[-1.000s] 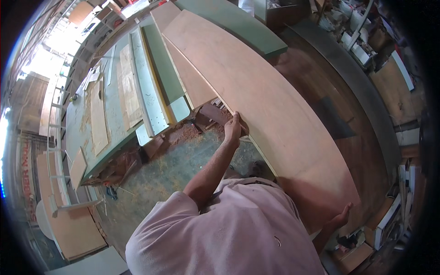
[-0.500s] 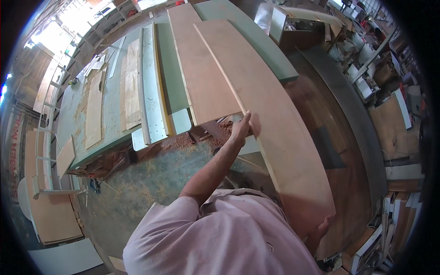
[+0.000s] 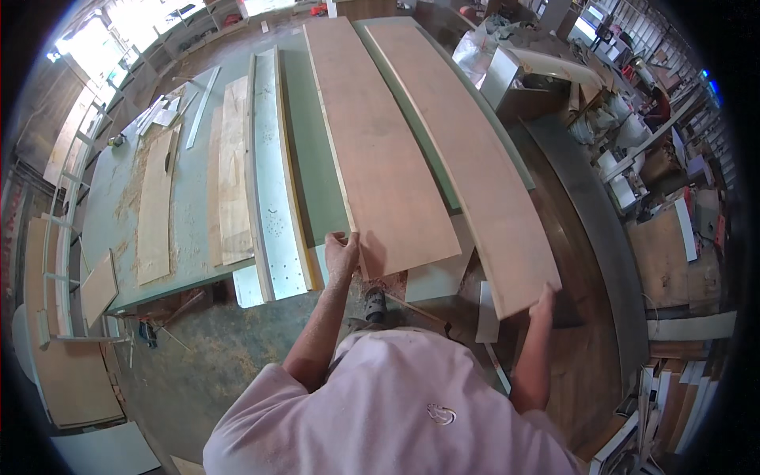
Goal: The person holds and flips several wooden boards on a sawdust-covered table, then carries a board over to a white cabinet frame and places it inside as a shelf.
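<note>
Plywood boards [image 3: 384, 142] overhung the green table [image 3: 194, 206], left hand [image 3: 342, 253] pinching one's edge, right hand [image 3: 544, 302] gripping the other's corner.

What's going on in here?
Someone in a pale shirt is handling two long wooden panels lying side by side on a green table, near ends jutting past its edge. The left hand is at the near left edge of the left panel; the right hand grips the right panel by its near right corner. A gap separates the panels.

Both arms [image 3: 317, 332] extended forward, left fingers [image 3: 336, 238] curled.
</note>
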Action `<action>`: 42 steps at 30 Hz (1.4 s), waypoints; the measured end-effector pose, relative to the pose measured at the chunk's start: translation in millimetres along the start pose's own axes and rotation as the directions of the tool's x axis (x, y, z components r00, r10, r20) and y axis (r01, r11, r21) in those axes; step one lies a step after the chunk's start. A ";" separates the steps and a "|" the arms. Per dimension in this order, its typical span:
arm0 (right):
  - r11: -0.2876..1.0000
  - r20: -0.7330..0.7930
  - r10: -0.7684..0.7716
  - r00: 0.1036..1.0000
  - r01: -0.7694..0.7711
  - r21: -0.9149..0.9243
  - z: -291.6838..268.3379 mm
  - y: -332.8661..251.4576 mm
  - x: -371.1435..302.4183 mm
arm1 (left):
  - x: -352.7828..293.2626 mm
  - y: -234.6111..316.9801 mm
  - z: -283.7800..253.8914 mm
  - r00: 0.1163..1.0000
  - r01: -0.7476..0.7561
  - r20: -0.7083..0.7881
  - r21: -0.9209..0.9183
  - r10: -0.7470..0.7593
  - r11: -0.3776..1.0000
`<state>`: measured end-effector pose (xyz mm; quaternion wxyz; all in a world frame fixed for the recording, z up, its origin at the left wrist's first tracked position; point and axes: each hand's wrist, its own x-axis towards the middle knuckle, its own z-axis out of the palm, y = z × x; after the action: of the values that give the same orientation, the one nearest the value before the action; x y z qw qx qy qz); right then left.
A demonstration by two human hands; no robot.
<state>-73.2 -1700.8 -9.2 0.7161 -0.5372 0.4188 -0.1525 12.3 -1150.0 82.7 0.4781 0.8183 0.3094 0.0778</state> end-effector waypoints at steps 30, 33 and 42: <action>0.826 0.568 -0.240 0.787 -0.142 0.546 113.7 -101.9 -189.4 | -149.6 153.9 36.0 0.579 0.473 0.813 -0.391 0.055 0.790; 0.830 0.557 -0.247 0.793 -0.124 0.544 83.1 -108.9 -182.8 | -168.6 153.9 42.1 0.509 0.489 0.858 -0.351 0.065 0.798; 0.806 0.213 -0.340 0.916 0.167 0.567 13.6 -153.0 -100.1 | -234.2 166.5 44.3 0.310 0.550 0.942 -0.287 0.128 0.784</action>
<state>-87.7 -1682.8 172.6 0.8660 -0.3831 0.1671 -0.2743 -83.6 -1377.0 237.0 0.7904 0.4750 0.0517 -0.3834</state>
